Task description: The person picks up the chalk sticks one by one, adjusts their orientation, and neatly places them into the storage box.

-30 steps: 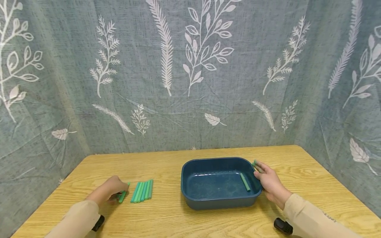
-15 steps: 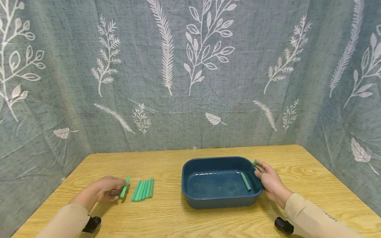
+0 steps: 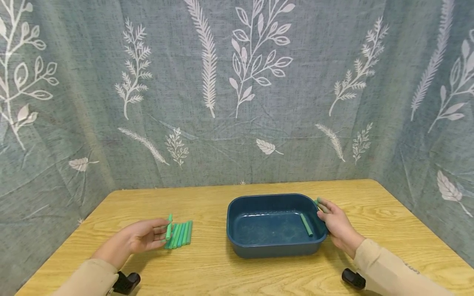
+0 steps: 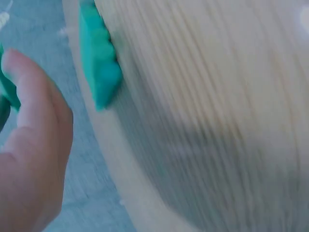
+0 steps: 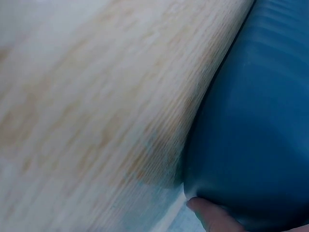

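My left hand [image 3: 146, 236] pinches a green stick [image 3: 169, 230], chalk-like in shape, above the left part of the table. Just beyond it several green and teal sticks [image 3: 183, 234] lie side by side, partly hidden by the hand. Their ends [image 4: 100, 63] show blurred in the left wrist view, beside the hand [image 4: 36, 150]. My right hand [image 3: 335, 224] touches the right end of a dark blue rectangular box [image 3: 274, 251], its fingers extended along the wall. Green shows at those fingertips, too small to identify. One darker green stick [image 3: 306, 225] lies inside the box, near its right end.
A wooden table [image 3: 207, 271] carries everything. Behind it and at both sides hangs a grey-blue curtain [image 3: 177, 82] with white leaf patterns. Black wrist devices [image 3: 353, 279] sit under the beige sleeves [image 3: 385, 267].
My left hand has lifted a green stick from the table and carried it right, over the left edge of the row. The right hand and the box stay in place.
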`<action>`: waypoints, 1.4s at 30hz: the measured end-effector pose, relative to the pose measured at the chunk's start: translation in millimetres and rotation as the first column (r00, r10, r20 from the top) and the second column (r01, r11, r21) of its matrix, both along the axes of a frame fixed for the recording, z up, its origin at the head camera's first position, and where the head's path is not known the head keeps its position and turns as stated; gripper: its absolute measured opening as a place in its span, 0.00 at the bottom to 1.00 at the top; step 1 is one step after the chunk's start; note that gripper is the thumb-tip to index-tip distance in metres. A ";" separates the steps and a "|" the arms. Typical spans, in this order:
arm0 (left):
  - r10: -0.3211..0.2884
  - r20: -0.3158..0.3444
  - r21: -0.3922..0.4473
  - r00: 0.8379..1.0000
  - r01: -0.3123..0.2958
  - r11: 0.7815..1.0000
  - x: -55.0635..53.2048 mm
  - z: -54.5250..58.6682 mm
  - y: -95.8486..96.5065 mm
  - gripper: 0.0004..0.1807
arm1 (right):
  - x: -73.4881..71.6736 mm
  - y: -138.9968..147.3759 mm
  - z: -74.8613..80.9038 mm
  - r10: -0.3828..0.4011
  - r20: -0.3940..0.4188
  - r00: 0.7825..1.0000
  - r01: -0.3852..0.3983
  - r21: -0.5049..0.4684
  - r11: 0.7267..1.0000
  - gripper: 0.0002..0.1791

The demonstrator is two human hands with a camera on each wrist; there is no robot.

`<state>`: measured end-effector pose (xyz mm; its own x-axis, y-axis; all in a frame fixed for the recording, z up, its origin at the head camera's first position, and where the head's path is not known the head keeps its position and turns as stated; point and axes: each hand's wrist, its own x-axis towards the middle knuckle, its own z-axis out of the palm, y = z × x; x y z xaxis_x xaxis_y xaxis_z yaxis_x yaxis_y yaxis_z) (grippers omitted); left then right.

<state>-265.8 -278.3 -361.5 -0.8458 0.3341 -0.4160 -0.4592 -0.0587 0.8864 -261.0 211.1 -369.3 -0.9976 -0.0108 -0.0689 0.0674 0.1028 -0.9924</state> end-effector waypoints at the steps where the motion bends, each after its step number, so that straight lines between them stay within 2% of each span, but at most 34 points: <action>1: 0.013 -0.007 0.002 1.000 -0.013 1.000 0.3 1.0 3.8 0.10 | -0.1 0.0 0.7 0.001 0.000 1.000 -0.001 0.001 1.000 0.31; 5: 0.069 -0.027 -0.008 0.997 -0.070 0.998 0.2 4.7 17.9 0.29 | -0.3 0.4 2.2 -0.002 -0.003 1.000 0.002 0.004 1.000 0.32; 8: 0.089 -0.036 -0.018 0.995 -0.090 0.996 1.0 6.0 24.6 0.36 | -0.1 0.0 1.5 0.001 -0.002 1.000 -0.001 0.009 1.000 0.32; 13: 0.083 -0.052 -0.019 0.995 -0.085 0.996 3.9 5.5 32.6 0.33 | 0.0 -0.9 -1.0 0.002 -0.001 1.000 -0.002 0.009 1.000 0.32; 22: 0.110 -0.068 0.027 0.992 -0.108 0.994 8.6 10.4 52.3 0.10 | 0.3 -0.4 0.0 0.013 -0.005 1.000 -0.013 0.007 1.000 0.31; 25: 0.094 -0.069 0.037 0.993 -0.091 0.995 9.6 13.4 59.6 0.16 | -0.1 -0.2 0.3 0.014 -0.002 1.000 -0.014 0.012 1.000 0.31; 27: 0.090 -0.069 0.035 0.994 -0.087 0.996 9.0 16.0 64.9 0.25 | -0.3 0.2 0.5 0.014 0.000 1.000 -0.014 0.013 1.000 0.31; 30: 0.089 -0.070 0.024 0.994 -0.087 0.996 9.2 19.5 72.7 0.32 | -0.1 0.3 0.6 0.014 0.003 1.000 -0.014 0.010 1.000 0.31; 32: 0.086 -0.071 0.020 0.994 -0.085 0.996 8.3 21.6 77.5 0.32 | 0.1 0.4 0.8 0.014 0.004 1.000 -0.014 0.009 1.000 0.31; 37: 0.080 -0.078 0.013 0.994 -0.079 0.997 7.3 27.9 89.4 0.25 | 0.5 0.0 1.0 0.014 0.006 1.000 -0.014 0.013 1.000 0.31; 42: 0.049 -0.100 0.005 0.994 -0.048 0.999 8.2 32.1 98.2 0.25 | -0.6 0.2 0.2 0.017 0.007 1.000 -0.017 0.013 1.000 0.31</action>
<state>-257.6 -180.1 -329.4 -0.8982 0.2928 -0.3279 -0.3651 -0.0815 0.9274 -261.6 211.3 -369.2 -0.9968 -0.0266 -0.0760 0.0724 0.1169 -0.9905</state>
